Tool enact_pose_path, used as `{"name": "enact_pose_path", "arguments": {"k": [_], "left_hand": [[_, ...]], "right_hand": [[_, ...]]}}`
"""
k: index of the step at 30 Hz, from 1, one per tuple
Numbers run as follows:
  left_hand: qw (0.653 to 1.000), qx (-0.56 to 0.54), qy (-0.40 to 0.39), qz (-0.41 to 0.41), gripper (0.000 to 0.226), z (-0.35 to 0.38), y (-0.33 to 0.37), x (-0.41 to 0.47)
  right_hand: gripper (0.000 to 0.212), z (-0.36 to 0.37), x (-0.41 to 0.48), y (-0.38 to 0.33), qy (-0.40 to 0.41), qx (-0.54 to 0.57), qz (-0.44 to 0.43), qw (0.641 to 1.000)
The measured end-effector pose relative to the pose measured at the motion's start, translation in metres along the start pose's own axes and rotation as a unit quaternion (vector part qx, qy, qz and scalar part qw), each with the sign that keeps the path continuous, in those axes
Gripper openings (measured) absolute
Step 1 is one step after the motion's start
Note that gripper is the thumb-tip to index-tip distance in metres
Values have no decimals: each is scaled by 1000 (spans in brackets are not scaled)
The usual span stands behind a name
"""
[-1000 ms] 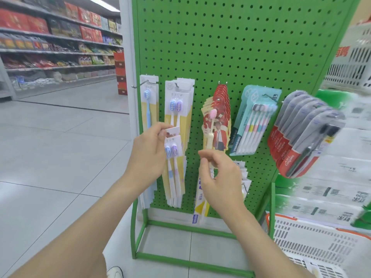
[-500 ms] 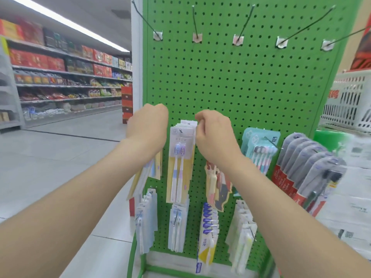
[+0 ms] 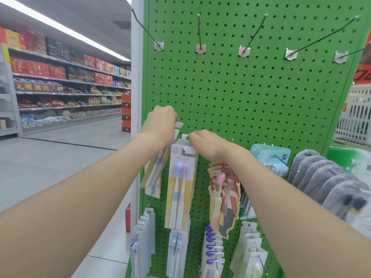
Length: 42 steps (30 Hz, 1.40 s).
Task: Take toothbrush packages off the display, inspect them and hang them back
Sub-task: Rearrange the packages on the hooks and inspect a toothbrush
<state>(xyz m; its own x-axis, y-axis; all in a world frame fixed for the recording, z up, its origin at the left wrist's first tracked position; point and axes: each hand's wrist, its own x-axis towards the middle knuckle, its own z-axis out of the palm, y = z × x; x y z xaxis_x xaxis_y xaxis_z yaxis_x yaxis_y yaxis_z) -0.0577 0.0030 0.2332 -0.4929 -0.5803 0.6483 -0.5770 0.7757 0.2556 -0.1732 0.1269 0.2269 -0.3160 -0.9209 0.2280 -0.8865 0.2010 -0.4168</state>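
Yellow pack (image 3: pixel 153 177) rose with left hand (image 3: pixel 160 123); right hand (image 3: pixel 208 145) pinches hanging stack (image 3: pixel 181 189).

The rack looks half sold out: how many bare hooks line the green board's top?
5 hooks in one row: far left, centre-left, centre, centre-right, far right. More may lie beyond the frame.

Green pegboard (image 3: pixel 251 101) showing dark holes, yellow-and-white twin pack (image 3: pixel 181 197) displaying blue and pink brushes (image 3: pixel 180 170), yellow single pack (image 3: pixel 154 177) showing a blue brush (image 3: pixel 152 190), red cartoon pack (image 3: pixel 228 201) carrying a pink brush (image 3: pixel 222 176), teal pack (image 3: pixel 269 157) glowing alongside, grey blister packs (image 3: pixel 325 177) blurring, red boxes (image 3: pixel 36 67) lining shelves (image 3: pixel 66 93).
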Motion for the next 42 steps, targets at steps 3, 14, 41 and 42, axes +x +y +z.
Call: {"name": "enact_pose_path", "arguments": {"k": [3,14,41,42], "left_hand": [[1000,-3,-17,17,36,8,-1,4],[979,-137,-153,-1,10,8,-12,17],[954,-219,-180,-94,32,29,-7,28],[955,-223,-171,-91,29,30,-8,27]], "right_hand": [[32,0,4,3,-21,18,-13,1000],[30,1,15,18,137,20,-7,990],[12,8,71,42,160,-114,7,980],[13,8,71,42,168,-106,5,980]]}}
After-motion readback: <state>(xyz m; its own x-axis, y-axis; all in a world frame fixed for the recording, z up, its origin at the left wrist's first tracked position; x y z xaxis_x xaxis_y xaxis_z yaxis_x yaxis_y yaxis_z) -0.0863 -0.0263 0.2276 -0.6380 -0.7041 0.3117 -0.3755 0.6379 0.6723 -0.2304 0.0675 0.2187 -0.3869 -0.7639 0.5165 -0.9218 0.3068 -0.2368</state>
